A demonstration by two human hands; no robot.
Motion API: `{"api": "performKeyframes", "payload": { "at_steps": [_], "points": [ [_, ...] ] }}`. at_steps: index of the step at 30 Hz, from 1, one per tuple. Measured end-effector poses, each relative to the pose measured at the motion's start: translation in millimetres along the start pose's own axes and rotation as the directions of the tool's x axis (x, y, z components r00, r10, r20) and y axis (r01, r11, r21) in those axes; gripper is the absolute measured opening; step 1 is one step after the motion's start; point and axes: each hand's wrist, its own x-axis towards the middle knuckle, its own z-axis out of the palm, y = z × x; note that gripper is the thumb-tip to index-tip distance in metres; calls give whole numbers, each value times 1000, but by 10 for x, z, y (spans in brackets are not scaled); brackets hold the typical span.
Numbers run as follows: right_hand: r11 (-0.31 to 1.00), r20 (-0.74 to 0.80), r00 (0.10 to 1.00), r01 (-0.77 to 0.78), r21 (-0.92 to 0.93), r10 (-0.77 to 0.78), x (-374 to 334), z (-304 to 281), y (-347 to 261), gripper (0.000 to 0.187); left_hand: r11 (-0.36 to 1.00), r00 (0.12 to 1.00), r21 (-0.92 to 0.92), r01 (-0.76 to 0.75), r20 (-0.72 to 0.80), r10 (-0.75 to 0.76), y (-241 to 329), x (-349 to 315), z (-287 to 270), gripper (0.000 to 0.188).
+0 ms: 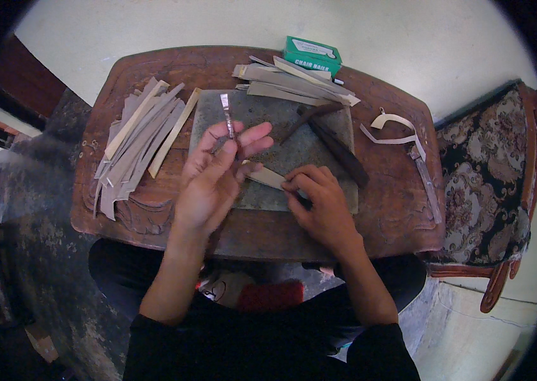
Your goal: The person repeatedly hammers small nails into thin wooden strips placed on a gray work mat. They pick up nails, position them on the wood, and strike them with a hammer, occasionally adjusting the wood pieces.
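- Head view: the pale strip (263,176) is flat, narrow and light grey-beige, lying at a slant between the two hands, above the grey slab (262,202).
- The right hand (319,197) pinches the strip's right end, fingers curled over it.
- The left hand (208,174) grips a slim shiny piece (227,111) near its lower end, between thumb and fingers; it is silvery and points upward. I cannot tell whether this hand also touches the pale strip, since its fingers cover that end.
- Two dark tools (339,152) take up the slab's right side, just beyond the right hand.
- A loose bundle of grey and cream strips (138,140) covers the left of the carved wooden table (395,213).
- More strips (287,86) are heaped at the slab's far edge, near a green box (312,54).
- On the right lies a curled band (402,120); a flower-patterned chair (484,178) stands beside the table.
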Motion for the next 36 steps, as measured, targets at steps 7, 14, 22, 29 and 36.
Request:
{"api": "performKeyframes", "payload": {
  "at_steps": [7, 14, 22, 29, 36],
  "points": [
    [1000, -1, 1000, 11, -17, -11, 0, 12, 16, 18, 743, 975, 661, -104, -78, 207, 68, 97, -255, 15],
    [988, 43, 999, 1, -154, 6, 48, 1, -151, 27, 502, 993, 864, 25, -80, 88, 165, 2, -252, 11],
    [991, 0, 998, 60, -119, -60, 104, 141, -103, 31, 426, 995, 900, 96, -77, -62, 287, -1, -167, 12],
    [997, -42, 997, 64, -52, -66, 129, 176, -132, 26, 437, 999, 899, 26, -33, 10, 243, -14, -224, 13],
    [997, -40, 998, 56, -49, -58, 126, 164, -140, 26, 410, 998, 910, 57, -63, 2, 245, -10, -191, 13]
  ]
}}
